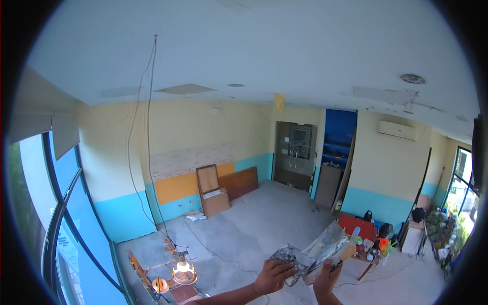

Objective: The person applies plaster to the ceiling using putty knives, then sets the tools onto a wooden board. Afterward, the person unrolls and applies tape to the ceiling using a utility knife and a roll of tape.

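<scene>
At the bottom centre, my left hand (273,277) grips a plaster-smeared grey metal scraper (285,254). Just to its right, my right hand (327,283) has closed round putty knives, with a wide metal blade (323,243) angled up to the right. A pale wooden handle (345,253) and a light blue handle (356,233) stand out above this hand. The left scraper lies against or very close to the lower part of the wide blade; I cannot tell whether they touch. My fingers partly hide the tools.
A cluttered red table (353,223) stands at right. Two lit work lamps (184,272) on an orange frame sit lower left. Cables (148,122) hang from the ceiling. Boards (239,183) lean on the back wall beside a glass door (294,152). Windows (81,239) line the left.
</scene>
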`<act>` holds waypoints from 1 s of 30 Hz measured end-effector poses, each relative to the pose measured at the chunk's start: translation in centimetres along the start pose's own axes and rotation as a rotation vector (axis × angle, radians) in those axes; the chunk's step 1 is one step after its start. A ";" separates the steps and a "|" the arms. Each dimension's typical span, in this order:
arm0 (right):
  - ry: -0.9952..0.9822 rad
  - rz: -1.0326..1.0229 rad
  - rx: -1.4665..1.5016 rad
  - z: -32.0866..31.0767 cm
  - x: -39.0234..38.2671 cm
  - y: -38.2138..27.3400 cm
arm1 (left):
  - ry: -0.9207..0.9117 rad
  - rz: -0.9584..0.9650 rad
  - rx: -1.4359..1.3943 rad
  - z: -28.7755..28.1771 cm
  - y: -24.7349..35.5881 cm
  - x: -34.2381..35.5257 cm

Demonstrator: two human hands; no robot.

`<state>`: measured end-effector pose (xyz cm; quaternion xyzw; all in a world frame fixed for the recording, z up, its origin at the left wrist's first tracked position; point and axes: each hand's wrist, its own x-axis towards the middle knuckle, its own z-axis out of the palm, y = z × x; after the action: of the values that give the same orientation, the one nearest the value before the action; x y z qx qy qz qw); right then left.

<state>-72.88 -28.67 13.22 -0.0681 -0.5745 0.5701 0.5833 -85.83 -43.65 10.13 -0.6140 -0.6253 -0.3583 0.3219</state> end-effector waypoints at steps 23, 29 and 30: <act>-0.429 1.243 0.696 0.9 -3.6 6.6 | -0.238 -1.137 -0.687 -8.0 -6.5 0.2; -0.368 1.126 0.670 0.6 -3.5 7.3 | -0.527 -1.172 -0.409 -6.7 -7.9 -2.0; -0.339 1.118 0.683 0.4 -2.9 6.9 | -0.558 -1.175 -0.411 -7.5 -6.9 0.1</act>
<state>-76.36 -28.74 6.52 -0.0765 -0.3239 0.9386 0.0911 -92.97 -49.87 13.86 -0.2905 -0.8337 -0.4136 -0.2226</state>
